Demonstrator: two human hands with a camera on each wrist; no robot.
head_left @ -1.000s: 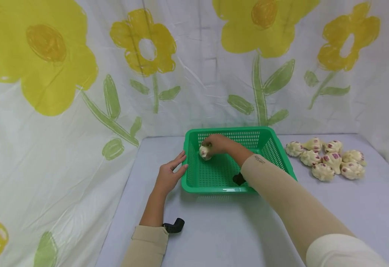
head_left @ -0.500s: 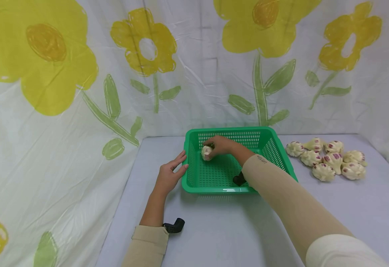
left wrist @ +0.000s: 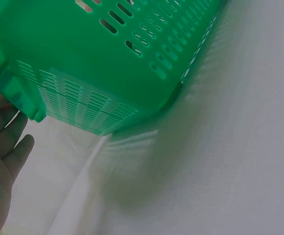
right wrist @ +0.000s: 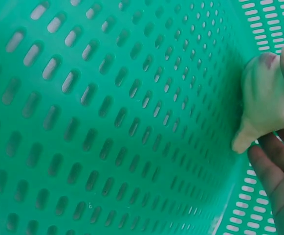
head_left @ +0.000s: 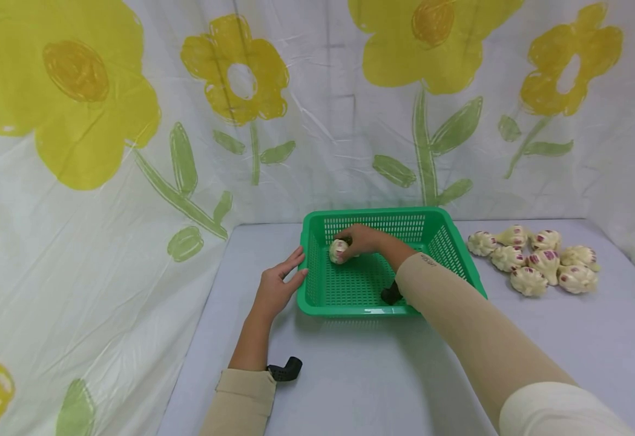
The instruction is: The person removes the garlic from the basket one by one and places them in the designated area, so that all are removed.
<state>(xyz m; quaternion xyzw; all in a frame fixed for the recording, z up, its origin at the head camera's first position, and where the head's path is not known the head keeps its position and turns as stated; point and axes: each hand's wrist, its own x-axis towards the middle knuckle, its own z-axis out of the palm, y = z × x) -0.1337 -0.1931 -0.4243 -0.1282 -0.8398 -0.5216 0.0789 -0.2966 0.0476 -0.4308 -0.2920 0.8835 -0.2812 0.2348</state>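
Note:
My right hand (head_left: 362, 238) reaches into the green basket (head_left: 344, 311) and holds a cream garlic bulb (head_left: 337, 250) with purple-red patches, near the basket's left wall. In the right wrist view, thumb and fingers grip this garlic bulb (right wrist: 266, 95), its pale neck pointing down against the perforated green plastic. Part of the bulb is cut off by the frame edge there. My left hand (head_left: 275, 289) rests against the basket's left rim, fingers extended. In the left wrist view the left hand (left wrist: 2, 156) has loosely straight fingers by the rim.
Several similar garlic bulbs (head_left: 540, 260) lie grouped on the pale table (head_left: 350, 375), right of the basket. A white curtain (head_left: 317, 151) with yellow flowers hangs behind the table and along its left side.
My right hand has shifted slightly right and toward me inside the basket, with the garlic bulb in it. The left hand and the basket stay where they were.

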